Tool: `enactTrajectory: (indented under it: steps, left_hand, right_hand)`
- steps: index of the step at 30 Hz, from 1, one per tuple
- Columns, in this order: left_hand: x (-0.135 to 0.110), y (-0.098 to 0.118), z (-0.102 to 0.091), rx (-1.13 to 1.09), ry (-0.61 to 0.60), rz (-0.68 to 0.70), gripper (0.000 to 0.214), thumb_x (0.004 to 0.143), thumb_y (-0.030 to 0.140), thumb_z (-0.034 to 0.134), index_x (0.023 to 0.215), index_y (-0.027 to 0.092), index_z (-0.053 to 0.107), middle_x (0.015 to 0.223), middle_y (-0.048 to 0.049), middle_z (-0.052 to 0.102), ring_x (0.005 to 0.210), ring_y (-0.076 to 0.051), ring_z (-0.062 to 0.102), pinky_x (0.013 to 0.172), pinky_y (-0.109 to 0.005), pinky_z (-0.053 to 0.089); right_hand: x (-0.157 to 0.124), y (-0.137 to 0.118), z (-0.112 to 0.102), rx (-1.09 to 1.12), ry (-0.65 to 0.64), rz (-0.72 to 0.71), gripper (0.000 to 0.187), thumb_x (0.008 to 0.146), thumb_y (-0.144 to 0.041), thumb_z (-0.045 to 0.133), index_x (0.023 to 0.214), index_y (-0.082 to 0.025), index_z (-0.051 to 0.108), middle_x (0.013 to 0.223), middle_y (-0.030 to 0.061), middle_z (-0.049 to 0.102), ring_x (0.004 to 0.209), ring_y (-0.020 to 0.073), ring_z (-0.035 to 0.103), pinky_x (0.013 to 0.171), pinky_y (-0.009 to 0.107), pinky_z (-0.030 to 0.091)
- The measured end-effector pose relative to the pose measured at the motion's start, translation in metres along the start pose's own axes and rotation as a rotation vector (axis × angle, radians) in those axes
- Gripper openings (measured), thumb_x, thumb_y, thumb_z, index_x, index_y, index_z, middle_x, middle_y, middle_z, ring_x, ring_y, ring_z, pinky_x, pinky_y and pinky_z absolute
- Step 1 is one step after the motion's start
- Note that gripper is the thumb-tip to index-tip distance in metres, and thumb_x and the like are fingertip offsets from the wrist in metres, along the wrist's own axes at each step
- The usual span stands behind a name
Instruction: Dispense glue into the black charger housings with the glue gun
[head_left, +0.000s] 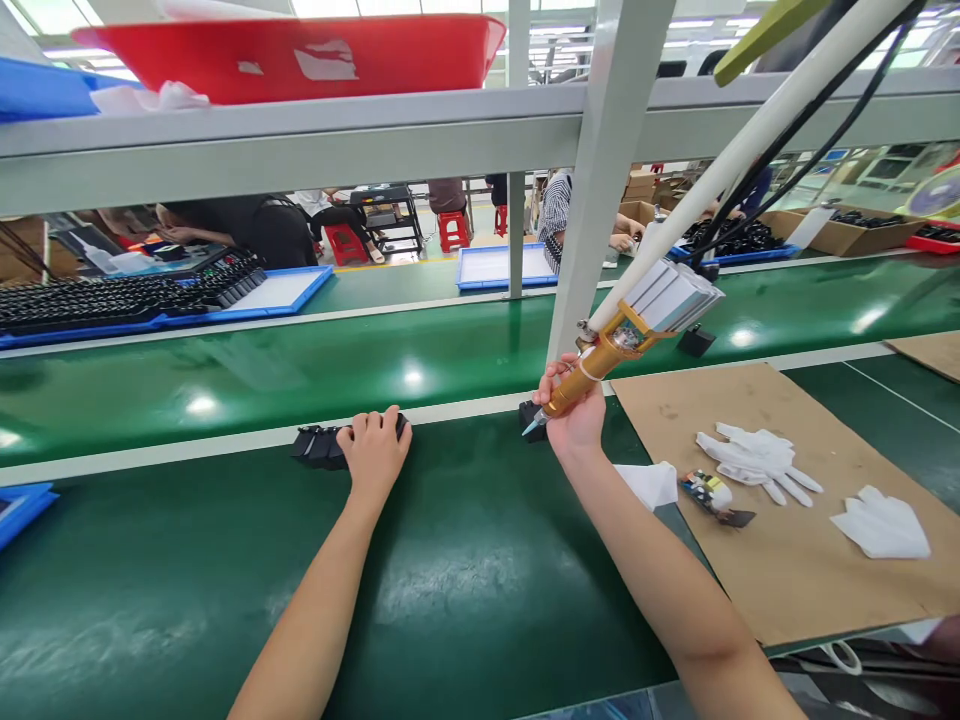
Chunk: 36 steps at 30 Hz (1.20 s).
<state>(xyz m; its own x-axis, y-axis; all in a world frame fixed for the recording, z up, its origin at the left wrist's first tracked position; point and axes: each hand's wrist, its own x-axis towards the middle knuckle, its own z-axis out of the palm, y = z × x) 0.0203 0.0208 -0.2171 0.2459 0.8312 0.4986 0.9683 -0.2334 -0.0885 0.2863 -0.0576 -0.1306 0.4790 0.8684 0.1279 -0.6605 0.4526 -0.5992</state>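
My left hand (375, 450) curls over the right end of a short row of small black plastic housings (321, 447), which stands along the near side of the white strip. Its fingers close on the end housing, which they partly hide. In my right hand (581, 415) is a gold-coloured dispensing gun (594, 372) with a pale teal needle tip, held tilted with the tip down to the left. Just behind that tip sits another black block (531, 420), partly covered by the gun and my fingers. I cannot tell whether the tip touches it.
A white pole (720, 165) with black cables runs up from the gun. On the right, a cardboard sheet (810, 590) bears white gloves (757, 458) and a small circuit board (705, 490). Beyond lies a green conveyor (465, 365). A grey post (604, 190) and a shelf with a red tray (405, 60) stand ahead.
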Motion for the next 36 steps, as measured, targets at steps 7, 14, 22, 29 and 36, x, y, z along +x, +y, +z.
enactTrajectory:
  steps: [7, 14, 22, 29, 36]
  left_hand:
    - [0.003, -0.009, 0.01, 0.008, 0.088, -0.112, 0.042, 0.092, 0.043, 0.04, 0.118, 0.017, 0.06, 0.116, -0.0175, 0.051, 0.113, -0.035, 0.039, 0.089, -0.047, 0.026]
    - [0.001, -0.005, -0.001, -0.105, 0.161, -0.135, 0.04, 0.091, 0.041, 0.046, 0.118, 0.017, 0.06, 0.129, -0.0167, 0.048, 0.121, -0.037, 0.036, 0.096, -0.05, 0.023]
    - [0.006, 0.082, -0.006, -0.718, -0.174, 0.333, 0.056, 0.082, 0.044, 0.061, 0.131, 0.022, 0.045, 0.13, -0.0102, 0.053, 0.121, -0.025, 0.046, 0.104, -0.042, 0.035]
    - [0.023, 0.158, 0.02, -1.015, -0.312, 0.355, 0.06, 0.074, 0.034, 0.069, 0.126, 0.016, 0.047, 0.125, -0.0141, 0.056, 0.114, -0.028, 0.052, 0.098, -0.045, 0.041]
    - [0.018, 0.114, 0.012, -1.084, -0.479, 0.327, 0.063, 0.071, 0.042, 0.073, 0.124, 0.018, 0.05, 0.121, -0.0116, 0.059, 0.111, -0.026, 0.055, 0.097, -0.043, 0.043]
  right_hand:
    - [0.001, 0.0, -0.001, 0.012, -0.014, 0.013, 0.018, 0.082, -0.036, 0.042, 0.089, -0.022, 0.051, 0.072, -0.0029, 0.053, 0.046, 0.0075, 0.049, 0.048, 0.022, 0.043]
    - [0.003, 0.0, -0.003, 0.056, -0.004, 0.017, 0.018, 0.082, -0.037, 0.046, 0.09, -0.022, 0.051, 0.071, -0.0034, 0.054, 0.045, 0.0073, 0.048, 0.046, 0.021, 0.042]
    - [0.0, 0.0, 0.002, 0.055, 0.018, 0.021, 0.018, 0.08, -0.038, 0.045, 0.083, -0.02, 0.046, 0.072, -0.0044, 0.055, 0.043, 0.0067, 0.048, 0.045, 0.022, 0.042]
    - [-0.01, 0.001, 0.008, 0.066, -0.008, 0.047, 0.013, 0.079, -0.032, 0.044, 0.081, -0.02, 0.044, 0.07, -0.0045, 0.056, 0.043, 0.0068, 0.048, 0.046, 0.021, 0.043]
    - [-0.008, -0.001, 0.007, 0.066, -0.004, 0.056, 0.014, 0.078, -0.034, 0.046, 0.079, -0.02, 0.045, 0.068, -0.0037, 0.056, 0.043, 0.0069, 0.048, 0.045, 0.02, 0.042]
